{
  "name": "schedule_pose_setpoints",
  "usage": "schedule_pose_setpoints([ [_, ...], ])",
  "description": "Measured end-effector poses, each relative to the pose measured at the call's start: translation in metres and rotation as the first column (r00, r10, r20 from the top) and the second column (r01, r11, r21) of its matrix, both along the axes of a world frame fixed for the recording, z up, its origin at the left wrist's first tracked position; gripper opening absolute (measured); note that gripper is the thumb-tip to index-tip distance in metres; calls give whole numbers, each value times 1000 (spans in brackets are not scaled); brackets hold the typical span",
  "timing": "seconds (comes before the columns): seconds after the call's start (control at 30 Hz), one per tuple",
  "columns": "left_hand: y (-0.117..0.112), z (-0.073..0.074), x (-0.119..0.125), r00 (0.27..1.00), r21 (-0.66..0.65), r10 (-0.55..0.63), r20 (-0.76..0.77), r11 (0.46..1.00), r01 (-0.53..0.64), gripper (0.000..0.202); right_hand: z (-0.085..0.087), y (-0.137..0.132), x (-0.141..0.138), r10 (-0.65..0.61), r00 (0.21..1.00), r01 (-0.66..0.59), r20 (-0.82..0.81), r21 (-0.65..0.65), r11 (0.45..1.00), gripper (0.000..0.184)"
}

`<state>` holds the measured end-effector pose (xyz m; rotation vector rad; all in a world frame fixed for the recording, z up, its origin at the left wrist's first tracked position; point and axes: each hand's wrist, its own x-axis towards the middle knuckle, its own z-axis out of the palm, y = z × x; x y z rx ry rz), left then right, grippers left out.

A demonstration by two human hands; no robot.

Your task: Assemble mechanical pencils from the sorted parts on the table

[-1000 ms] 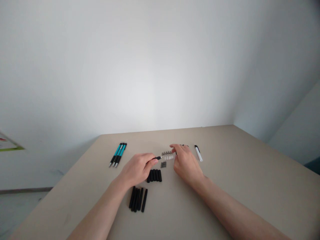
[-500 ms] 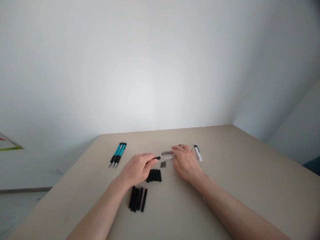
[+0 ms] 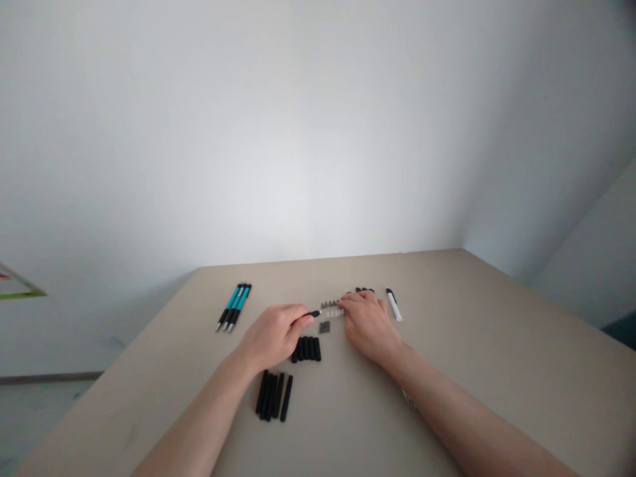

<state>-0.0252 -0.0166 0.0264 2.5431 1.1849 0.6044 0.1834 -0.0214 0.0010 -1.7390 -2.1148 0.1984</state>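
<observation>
My left hand (image 3: 275, 334) is closed in a pinch around a slim black pen part (image 3: 313, 313), its narrow tip pointing right. My right hand (image 3: 370, 323) reaches over the right end of a row of small metal cone tips (image 3: 329, 305) and a row of clear plastic pieces (image 3: 334, 313). Its fingers are bent down and together, and the thumb is hidden; what they hold, if anything, does not show. Just below these rows lie small dark springs (image 3: 324, 327). Short black tubes (image 3: 308, 348) are lined up beside my left wrist.
Several longer black tubes (image 3: 273, 395) lie near the front. Three blue-and-black pens (image 3: 234, 307) rest at the left, and a white pen (image 3: 394, 305) at the right. Small black parts (image 3: 365, 290) show behind my right hand. A wall rises behind the table (image 3: 497, 324).
My right hand's fingers have come down a little toward the near side, over the clear pieces, uncovering more black parts behind. My left hand has stayed in place with the pen part.
</observation>
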Motion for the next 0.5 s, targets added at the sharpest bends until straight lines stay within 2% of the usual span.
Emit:
schedule_pose_setpoints([
  [0.2,-1,2,1,1000,-12,1,-1,1000,-1,32,4,-1,-1,-7,1000,8,12,-46,999,40],
  [0.5,0,-1,0,1000,-16,3,6,1000,-3,32,1,0,-2,-19,1000,20,7,-25,999,37],
])
